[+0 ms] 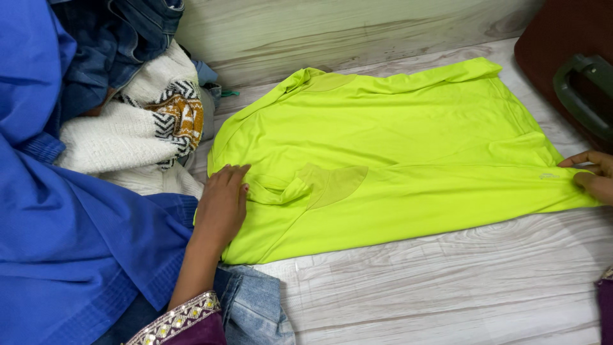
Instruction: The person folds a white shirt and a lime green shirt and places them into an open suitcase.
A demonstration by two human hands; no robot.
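A neon yellow-green shirt [396, 153] lies spread flat across the middle of the wood-grain floor [447, 287]. The left hand [222, 203], fingers together, presses flat on its nine-o'clock edge. The right hand [594, 176] pinches the hem at three o'clock.

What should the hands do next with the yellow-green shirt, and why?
Probably smooth the bunched sleeve flat. The left hand rests on the shirt right beside that crumpled fold, while the right hand pins the hem at the far end. The rest of the cloth lies fairly flat on the wooden floor.
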